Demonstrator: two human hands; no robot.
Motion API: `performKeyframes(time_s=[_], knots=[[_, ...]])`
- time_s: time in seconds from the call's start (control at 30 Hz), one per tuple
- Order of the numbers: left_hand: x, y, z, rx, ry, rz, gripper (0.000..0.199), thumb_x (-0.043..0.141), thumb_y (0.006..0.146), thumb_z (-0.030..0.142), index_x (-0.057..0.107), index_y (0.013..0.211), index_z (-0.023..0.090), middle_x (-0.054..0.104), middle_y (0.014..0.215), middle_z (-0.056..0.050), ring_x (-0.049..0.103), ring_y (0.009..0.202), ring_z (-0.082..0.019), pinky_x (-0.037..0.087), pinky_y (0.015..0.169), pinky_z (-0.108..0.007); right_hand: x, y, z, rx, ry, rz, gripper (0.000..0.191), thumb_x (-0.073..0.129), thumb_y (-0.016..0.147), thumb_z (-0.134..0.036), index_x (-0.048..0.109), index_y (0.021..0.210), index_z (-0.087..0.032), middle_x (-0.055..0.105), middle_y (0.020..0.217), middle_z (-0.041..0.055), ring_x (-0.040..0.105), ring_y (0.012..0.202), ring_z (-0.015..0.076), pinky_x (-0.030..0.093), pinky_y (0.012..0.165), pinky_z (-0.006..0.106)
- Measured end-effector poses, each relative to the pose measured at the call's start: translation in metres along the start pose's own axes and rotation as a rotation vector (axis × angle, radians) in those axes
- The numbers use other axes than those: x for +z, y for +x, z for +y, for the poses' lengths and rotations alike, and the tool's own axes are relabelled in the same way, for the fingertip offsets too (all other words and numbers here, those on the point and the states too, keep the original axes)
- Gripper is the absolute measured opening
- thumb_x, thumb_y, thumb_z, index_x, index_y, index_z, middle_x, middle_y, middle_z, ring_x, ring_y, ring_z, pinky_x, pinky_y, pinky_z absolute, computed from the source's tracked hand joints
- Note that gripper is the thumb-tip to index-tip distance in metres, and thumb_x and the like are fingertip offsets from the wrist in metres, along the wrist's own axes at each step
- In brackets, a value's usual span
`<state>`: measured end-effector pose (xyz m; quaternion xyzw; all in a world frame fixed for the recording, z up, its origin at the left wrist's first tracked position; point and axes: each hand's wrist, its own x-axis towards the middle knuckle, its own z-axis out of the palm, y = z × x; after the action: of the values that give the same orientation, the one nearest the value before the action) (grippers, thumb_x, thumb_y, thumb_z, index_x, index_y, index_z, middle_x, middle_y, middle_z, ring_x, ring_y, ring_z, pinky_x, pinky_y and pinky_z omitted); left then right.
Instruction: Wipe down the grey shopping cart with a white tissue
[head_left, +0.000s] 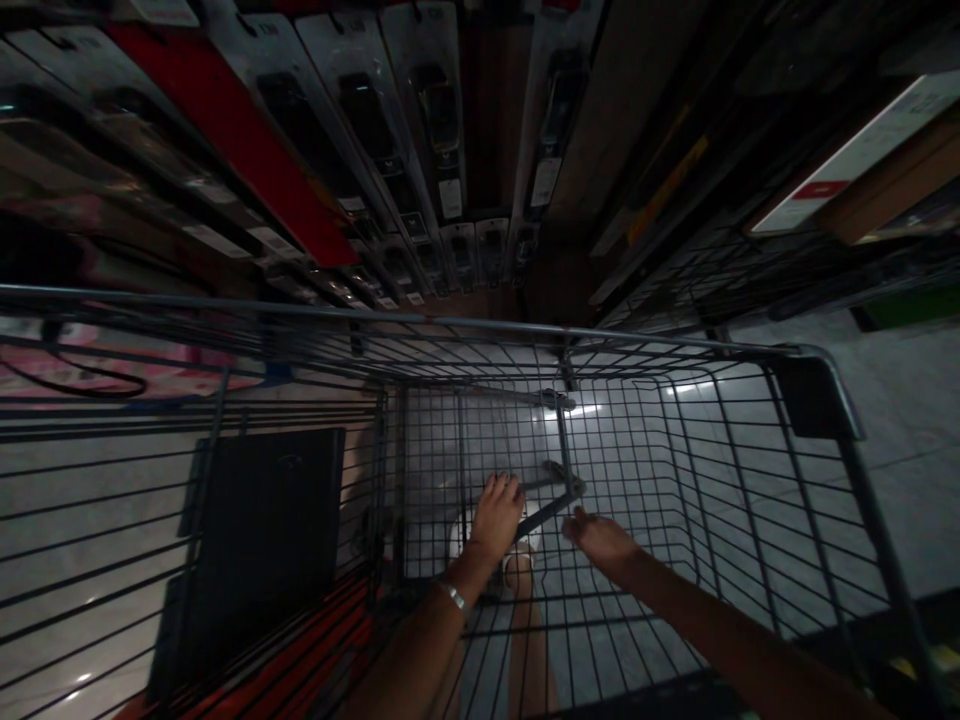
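Note:
Both hands reach down over the wire basket of a shopping cart. My left hand, with a silver bracelet on the wrist, has its fingers bent against the wire mesh near the middle; whether anything lies under them cannot be made out. Just to the right, my right hand has its fingers drawn together and pointing left; the fingertips are blurred, and anything between them is too small to tell. Between the hands runs a dark bar of the cart. A black panel stands at the left side of the cart.
Beyond the cart, packaged items hang in rows beside a red strip. A white price sign juts in at the upper right. Pink packages lie at the left. Legs and tiled floor show below.

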<state>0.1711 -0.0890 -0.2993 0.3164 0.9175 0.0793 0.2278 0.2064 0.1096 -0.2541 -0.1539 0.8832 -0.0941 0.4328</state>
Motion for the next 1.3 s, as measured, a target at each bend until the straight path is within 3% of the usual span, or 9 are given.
performKeyframes(time_s=[0.17,0.37,0.5,0.63,0.7,0.8,0.97,1.1,1.3], knots=[[0.000,0.000,-0.001,0.011,-0.011,0.004,0.025,0.048,0.090,0.016,0.068,0.104,0.019,0.063,0.121,-0.010,0.050,0.123,-0.024,0.038,0.108,-0.043,0.025,-0.029,-0.005,-0.112,-0.036,-0.168,0.031,0.047,0.076,0.001,0.068,0.090,-0.017,0.068,0.117,0.0134,0.070,0.087,0.0192,0.054,0.074,0.029],[-0.001,0.001,-0.001,0.017,-0.013,0.005,0.024,0.048,0.090,0.015,0.069,0.101,0.017,0.063,0.120,-0.010,0.051,0.123,-0.024,0.037,0.110,-0.043,0.022,-0.038,-0.003,-0.118,-0.046,-0.191,0.036,0.047,0.075,0.002,0.071,0.093,-0.016,0.059,0.133,0.0149,0.065,0.108,0.0270,0.051,0.089,0.036],[-0.002,0.002,-0.001,0.012,-0.029,-0.002,0.026,0.044,0.091,0.014,0.068,0.100,0.016,0.061,0.125,-0.010,0.048,0.126,-0.025,0.035,0.111,-0.045,0.013,-0.040,0.009,-0.060,-0.051,-0.207,0.034,0.049,0.069,0.006,0.071,0.089,-0.010,0.070,0.109,0.0213,0.068,0.098,0.0292,0.052,0.083,0.036],[-0.004,-0.010,-0.005,0.023,-0.063,-0.007,0.036,0.037,0.093,0.010,0.057,0.122,0.015,0.049,0.140,-0.012,0.041,0.132,-0.024,0.035,0.111,-0.044,0.002,-0.037,0.012,-0.024,-0.024,-0.191,0.034,0.046,0.070,0.006,0.070,0.089,-0.009,0.071,0.099,0.0200,0.068,0.094,0.0277,0.051,0.079,0.034],[-0.004,-0.023,-0.006,0.054,-0.080,-0.026,0.039,0.036,0.093,0.010,0.051,0.128,0.016,0.048,0.140,-0.013,0.042,0.131,-0.023,0.037,0.108,-0.042,-0.002,-0.029,-0.002,-0.059,0.018,-0.161,0.038,0.047,0.072,0.004,0.068,0.100,-0.011,0.069,0.106,0.0167,0.067,0.097,0.0243,0.050,0.079,0.030],[0.000,-0.048,-0.005,0.154,-0.100,-0.094,0.031,0.040,0.093,0.014,0.058,0.118,0.018,0.060,0.122,-0.009,0.051,0.119,-0.020,0.043,0.101,-0.036,0.000,-0.008,-0.039,-0.165,0.086,-0.119,0.044,0.047,0.077,0.000,0.062,0.115,-0.013,0.068,0.112,0.0127,0.066,0.101,0.0199,0.050,0.081,0.026],[0.013,-0.079,-0.006,0.287,-0.115,-0.185,0.023,0.044,0.092,0.016,0.064,0.102,0.020,0.063,0.112,-0.004,0.055,0.111,-0.015,0.041,0.102,-0.032,0.013,0.013,-0.081,-0.307,0.117,-0.098,0.036,0.049,0.083,-0.006,0.065,0.112,-0.017,0.068,0.116,0.0102,0.066,0.104,0.0198,0.050,0.084,0.027],[0.024,-0.079,-0.011,0.339,-0.129,-0.190,0.021,0.044,0.092,0.014,0.065,0.094,0.018,0.064,0.112,-0.004,0.055,0.112,-0.015,0.035,0.109,-0.036,0.024,0.007,-0.072,-0.291,0.068,-0.098,0.031,0.048,0.081,0.000,0.069,0.102,-0.011,0.071,0.107,0.0160,0.068,0.096,0.0228,0.052,0.078,0.029],[0.032,-0.071,-0.016,0.402,-0.141,-0.153,0.020,0.047,0.090,0.012,0.066,0.092,0.018,0.066,0.109,-0.004,0.056,0.111,-0.015,0.031,0.112,-0.037,0.023,-0.014,-0.029,-0.206,-0.003,-0.133,0.023,0.051,0.080,-0.002,0.072,0.086,-0.011,0.071,0.103,0.0163,0.069,0.084,0.0210,0.051,0.070,0.026]])
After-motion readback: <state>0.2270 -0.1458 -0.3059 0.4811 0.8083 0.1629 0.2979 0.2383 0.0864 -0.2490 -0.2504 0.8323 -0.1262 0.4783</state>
